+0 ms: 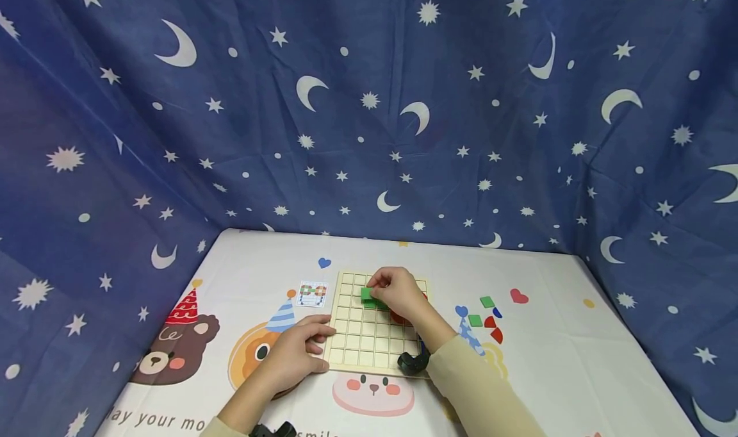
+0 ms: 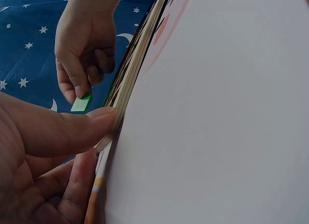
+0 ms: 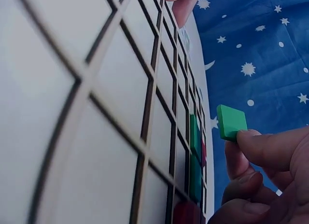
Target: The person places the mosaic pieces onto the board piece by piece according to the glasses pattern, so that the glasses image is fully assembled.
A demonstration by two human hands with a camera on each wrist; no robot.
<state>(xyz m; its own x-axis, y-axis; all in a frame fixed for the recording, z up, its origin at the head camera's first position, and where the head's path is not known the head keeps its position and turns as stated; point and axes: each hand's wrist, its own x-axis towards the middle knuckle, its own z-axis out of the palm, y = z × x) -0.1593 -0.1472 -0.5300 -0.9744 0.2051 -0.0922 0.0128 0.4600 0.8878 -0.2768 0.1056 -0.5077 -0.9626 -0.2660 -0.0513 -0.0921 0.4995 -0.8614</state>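
Note:
My right hand pinches a green square tile between thumb and finger, over the far part of a pale wooden grid board. Just beneath it, green tiles lie in the grid, with a red piece beside them, partly covered by the hand. At the board's near left corner rests my left hand. Its thumb and fingertips touch the wooden edge, as the left wrist view also shows.
A small printed pattern card lies left of the board. Loose pieces sit to the right: green squares, a blue piece and red ones. A starry blue curtain stands behind the patterned tablecloth.

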